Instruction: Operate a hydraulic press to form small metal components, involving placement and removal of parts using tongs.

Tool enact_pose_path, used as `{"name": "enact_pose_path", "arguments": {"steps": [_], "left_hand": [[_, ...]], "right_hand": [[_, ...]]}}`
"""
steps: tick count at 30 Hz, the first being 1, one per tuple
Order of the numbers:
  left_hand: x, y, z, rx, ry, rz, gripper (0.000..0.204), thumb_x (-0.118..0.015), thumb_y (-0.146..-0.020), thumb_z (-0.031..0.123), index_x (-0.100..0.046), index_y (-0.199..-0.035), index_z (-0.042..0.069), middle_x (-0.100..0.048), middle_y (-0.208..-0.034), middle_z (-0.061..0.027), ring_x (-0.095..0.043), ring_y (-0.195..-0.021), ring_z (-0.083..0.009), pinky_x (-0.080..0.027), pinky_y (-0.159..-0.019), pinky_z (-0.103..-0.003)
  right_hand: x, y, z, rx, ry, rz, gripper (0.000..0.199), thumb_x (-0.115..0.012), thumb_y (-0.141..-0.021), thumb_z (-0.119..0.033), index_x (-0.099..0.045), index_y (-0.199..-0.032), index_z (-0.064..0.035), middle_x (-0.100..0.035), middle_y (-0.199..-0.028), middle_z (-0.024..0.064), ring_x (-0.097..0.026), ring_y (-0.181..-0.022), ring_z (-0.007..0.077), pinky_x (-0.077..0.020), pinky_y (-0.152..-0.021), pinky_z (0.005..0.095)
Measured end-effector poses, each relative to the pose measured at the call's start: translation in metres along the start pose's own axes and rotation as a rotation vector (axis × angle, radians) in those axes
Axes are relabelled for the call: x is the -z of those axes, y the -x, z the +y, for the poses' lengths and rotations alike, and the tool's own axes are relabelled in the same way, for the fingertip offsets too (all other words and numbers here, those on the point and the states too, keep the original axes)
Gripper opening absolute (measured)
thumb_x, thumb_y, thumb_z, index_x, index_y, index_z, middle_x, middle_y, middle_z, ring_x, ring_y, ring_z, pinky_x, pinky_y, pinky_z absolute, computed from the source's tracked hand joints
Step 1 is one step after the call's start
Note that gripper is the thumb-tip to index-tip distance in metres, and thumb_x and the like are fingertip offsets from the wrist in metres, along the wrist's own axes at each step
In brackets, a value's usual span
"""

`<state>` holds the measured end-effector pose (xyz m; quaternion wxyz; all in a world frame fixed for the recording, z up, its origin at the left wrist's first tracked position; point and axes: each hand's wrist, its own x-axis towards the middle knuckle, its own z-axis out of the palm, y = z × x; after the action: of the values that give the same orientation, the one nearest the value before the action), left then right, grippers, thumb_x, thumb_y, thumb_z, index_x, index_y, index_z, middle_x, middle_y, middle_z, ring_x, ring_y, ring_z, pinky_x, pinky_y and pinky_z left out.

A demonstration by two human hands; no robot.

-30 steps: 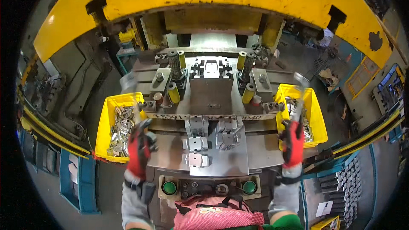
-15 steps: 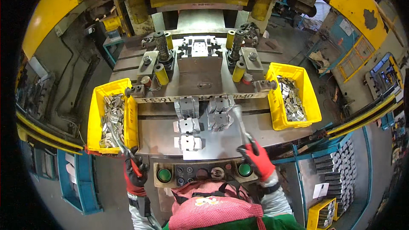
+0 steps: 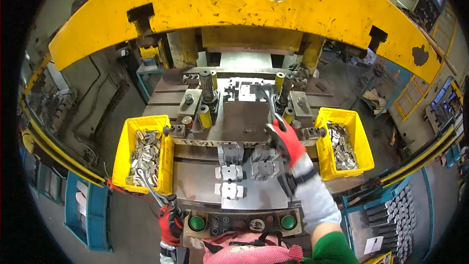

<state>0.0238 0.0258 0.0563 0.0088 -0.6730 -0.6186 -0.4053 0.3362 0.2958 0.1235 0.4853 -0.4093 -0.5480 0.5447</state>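
Observation:
My right hand (image 3: pixel 288 143), in a red and black glove, reaches forward over the die block (image 3: pixel 244 120). Its fingers are closed round long metal tongs (image 3: pixel 276 108), whose far end is at the right side of the bright lower die (image 3: pixel 238 89). Whether the tips grip a part is too small to tell. My left hand (image 3: pixel 172 221), gloved alike, is closed on a second pair of tongs (image 3: pixel 155 193) that slants up over the left yellow bin (image 3: pixel 168 159). Stacked grey metal parts (image 3: pixel 230 154) and two single ones (image 3: pixel 229 190) lie between me and the die.
A right yellow bin (image 3: pixel 359 166) also holds small metal pieces. The yellow press beam (image 3: pixel 234 5) spans overhead, and guide posts (image 3: pixel 207 88) flank the die. A panel (image 3: pixel 227 222) with green buttons is near me. Parts fill a blue rack (image 3: pixel 351 225) at right.
My right hand has gone forward with its tongs from the table's front to the die. The left hand stays low by the left bin with its tongs. The view has shifted.

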Motion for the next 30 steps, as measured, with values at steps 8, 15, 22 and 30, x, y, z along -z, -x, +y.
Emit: {"name": "enact_pose_path", "arguments": {"steps": [8,15,22,30], "left_hand": [[-0.008,0.054,-0.022,0.714,0.836,0.243,0.016,-0.055,-0.062,0.003,-0.043,-0.073,0.004,-0.041,-0.061,-0.0042,-0.043,-0.058,-0.0188,-0.041,-0.052,-0.028],[-0.033,0.078,-0.044,1.043,0.925,0.535,0.007,-0.048,-0.077,0.014,-0.047,-0.081,0.008,-0.041,-0.061,0.0003,-0.041,-0.05,-0.0127,-0.039,-0.044,-0.029],[-0.053,0.132,-0.069,1.26,1.063,0.554,0.015,-0.055,-0.075,0.021,-0.04,-0.075,0.017,-0.037,-0.052,0.0028,-0.037,-0.043,-0.0093,-0.033,-0.035,-0.027],[-0.126,0.211,-0.151,1.737,0.946,-0.156,0.028,-0.058,-0.073,0.038,-0.047,-0.093,0.021,-0.049,-0.071,-0.0021,-0.045,-0.059,-0.0204,-0.04,-0.048,-0.04]], "right_hand": [[-0.027,-0.102,0.05,-0.111,0.385,0.044,0.037,-0.057,-0.071,-0.032,-0.05,-0.097,-0.0067,-0.059,-0.082,0.0079,-0.056,-0.076,0.0192,-0.0415,-0.068,0.03],[-0.003,-0.095,0.042,0.014,0.306,-0.009,0.031,-0.056,-0.073,-0.029,-0.056,-0.089,-0.0028,-0.058,-0.077,0.0058,-0.053,-0.07,0.0146,-0.0411,-0.065,0.0279],[0.049,0.088,0.028,0.108,-0.008,0.586,0.034,-0.051,-0.08,-0.013,-0.043,-0.111,-0.0005,-0.048,-0.083,0.0005,-0.044,-0.07,0.0091,-0.0392,-0.062,0.0208],[0.149,0.304,0.146,-0.28,0.094,1.292,0.063,-0.057,-0.075,-0.018,-0.023,-0.126,-0.0035,-0.042,-0.116,0.0133,-0.04,-0.104,0.0249,-0.0369,-0.081,0.0394]]}}
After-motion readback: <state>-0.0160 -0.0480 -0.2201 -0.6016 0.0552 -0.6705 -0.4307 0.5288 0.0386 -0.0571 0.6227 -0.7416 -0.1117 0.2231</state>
